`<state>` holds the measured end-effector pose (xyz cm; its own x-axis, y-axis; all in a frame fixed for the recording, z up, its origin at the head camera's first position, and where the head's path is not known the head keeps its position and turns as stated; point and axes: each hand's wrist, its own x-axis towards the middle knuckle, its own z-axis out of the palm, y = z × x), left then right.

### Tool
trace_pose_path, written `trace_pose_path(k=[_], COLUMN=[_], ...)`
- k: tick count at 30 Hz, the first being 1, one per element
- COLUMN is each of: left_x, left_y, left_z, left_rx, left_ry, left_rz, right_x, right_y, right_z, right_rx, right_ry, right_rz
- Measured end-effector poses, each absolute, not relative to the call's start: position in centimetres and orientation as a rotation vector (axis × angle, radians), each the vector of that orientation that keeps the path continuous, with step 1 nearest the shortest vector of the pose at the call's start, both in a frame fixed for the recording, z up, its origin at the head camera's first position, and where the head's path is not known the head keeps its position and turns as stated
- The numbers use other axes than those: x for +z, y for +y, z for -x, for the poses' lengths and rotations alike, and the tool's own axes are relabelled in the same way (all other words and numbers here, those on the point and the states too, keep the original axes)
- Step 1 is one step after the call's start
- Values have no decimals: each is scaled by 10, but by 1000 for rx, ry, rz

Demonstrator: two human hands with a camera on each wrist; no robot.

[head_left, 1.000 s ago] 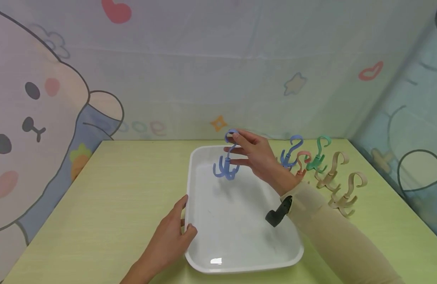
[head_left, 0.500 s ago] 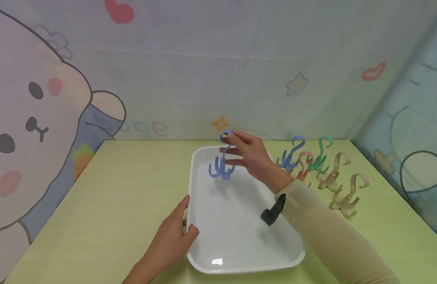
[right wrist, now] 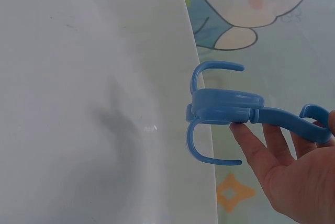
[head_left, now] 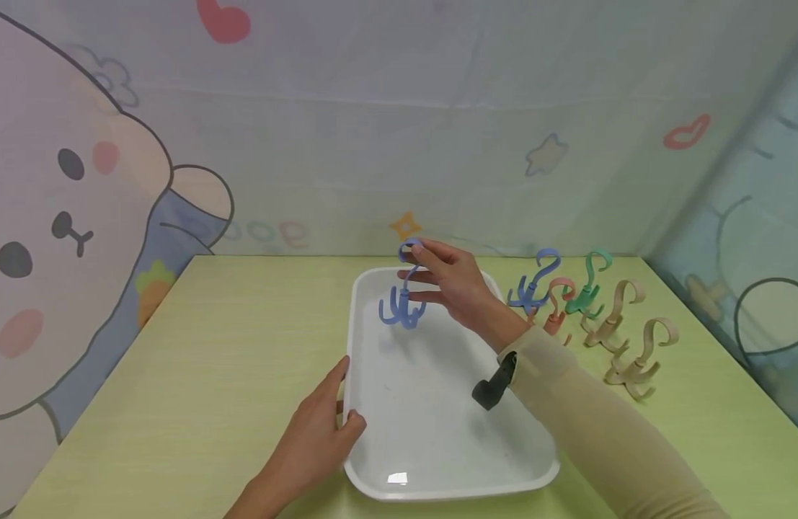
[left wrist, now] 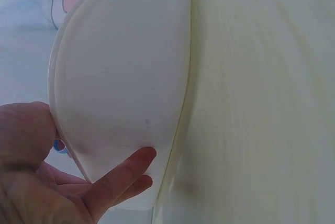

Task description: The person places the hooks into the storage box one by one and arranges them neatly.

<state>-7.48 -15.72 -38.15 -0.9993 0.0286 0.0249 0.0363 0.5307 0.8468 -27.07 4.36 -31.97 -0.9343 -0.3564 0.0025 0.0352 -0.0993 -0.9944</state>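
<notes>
Right grip (head_left: pixel 458 282) pinches a curved blue hook (head_left: pixel 404 310); left grip (head_left: pixel 316 430) clasps a glossy tray (head_left: pixel 431 432).

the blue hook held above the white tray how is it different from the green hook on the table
Color: the held hook is blue, the other hook green.
Support: the blue one is held up by the right grip, while the green one rests on the table.
Place: the blue one is above the tray, the green one beyond its right side.
Both have a curved top and several prongs below.
</notes>
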Motion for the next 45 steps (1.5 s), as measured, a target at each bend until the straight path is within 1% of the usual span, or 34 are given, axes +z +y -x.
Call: trace_pose_path(k=[15, 45], left_x=[-384, -384], left_y=[-156, -155], left_z=[75, 72], left_rx=[-1514, -1467], left_ry=[-2740, -2727], left_rz=[61, 85], right_x=[-321, -336], right_y=[40, 32], right_z=[272, 284], right_rx=[-2125, -2115], right_ry=[1903, 1889], right_rz=[350, 278])
